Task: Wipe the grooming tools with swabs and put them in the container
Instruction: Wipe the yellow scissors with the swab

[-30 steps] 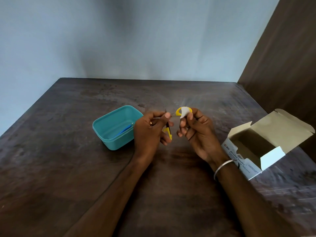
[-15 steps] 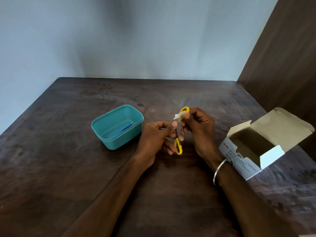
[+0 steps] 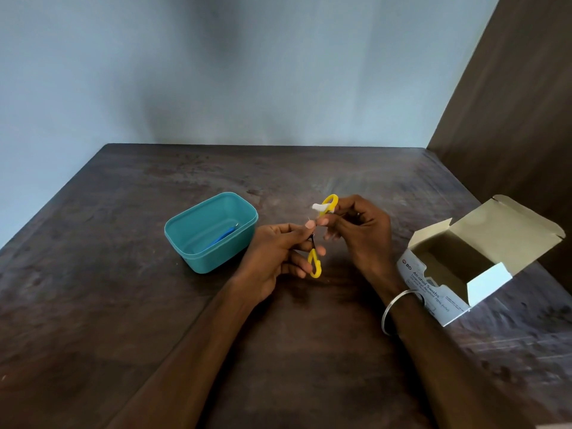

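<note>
Small scissors with yellow handles (image 3: 315,265) are spread open between my hands above the middle of the table. My left hand (image 3: 278,255) grips them near the pivot, with one yellow loop hanging below its fingers. My right hand (image 3: 359,233) pinches a white swab (image 3: 318,207) against the other yellow loop (image 3: 329,202), which points up. To the left stands the teal container (image 3: 216,258), with a blue tool (image 3: 224,236) lying inside it.
An open cardboard box of alcohol swabs (image 3: 433,292) lies at the right, flaps up, close to my right wrist. The dark wooden table (image 3: 123,305) meets a pale wall at the back and a brown panel (image 3: 510,119) at the right.
The scissors have been opened wider and turned, so one yellow loop now hangs below my left hand. My right hand has slid the swab along the upper loop.
</note>
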